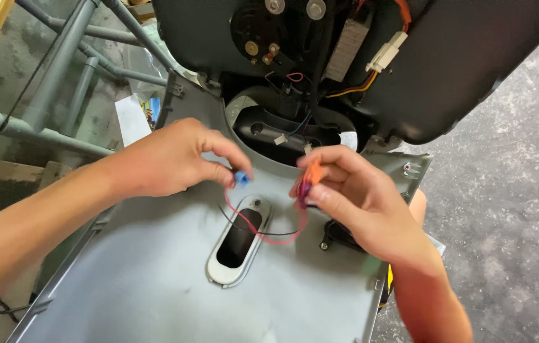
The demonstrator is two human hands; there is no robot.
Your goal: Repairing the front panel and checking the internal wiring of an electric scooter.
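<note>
I note grey pipes [60, 70] crossing at upper left, a white paper scrap [131, 119] just below them. White plug connector [386, 52] hangs top centre-right. Rough concrete floor [517, 165] fills the right side.

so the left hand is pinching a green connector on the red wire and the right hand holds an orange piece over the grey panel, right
Not quite: the head view shows the left hand pinching a blue connector, not green. The red wire, the right hand with the orange piece and the grey panel are as stated.
</note>
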